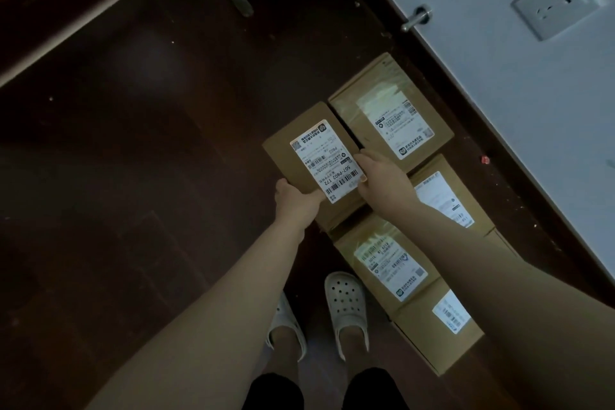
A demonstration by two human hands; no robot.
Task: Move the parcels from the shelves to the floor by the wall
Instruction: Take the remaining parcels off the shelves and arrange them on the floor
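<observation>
Both hands grip the held parcel point(309, 150) at its near end: left hand point(296, 200) on the near corner, right hand point(382, 183) on the right edge, thumbs on top, fingers curled under and hidden. It sits label point(327, 161) up, over the floor point(133, 143), just left of the floor parcels point(392, 103) along the wall point(499, 76). I judge this keeps it level for setting down beside them. Count: four floor parcels, one in hand.

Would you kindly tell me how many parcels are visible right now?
5: held parcel in left hand and right hand; far parcel beyond it; middle parcel right of that hand; fourth parcel beside the shoe; nearest parcel lower right. Others may be hidden beneath.
</observation>
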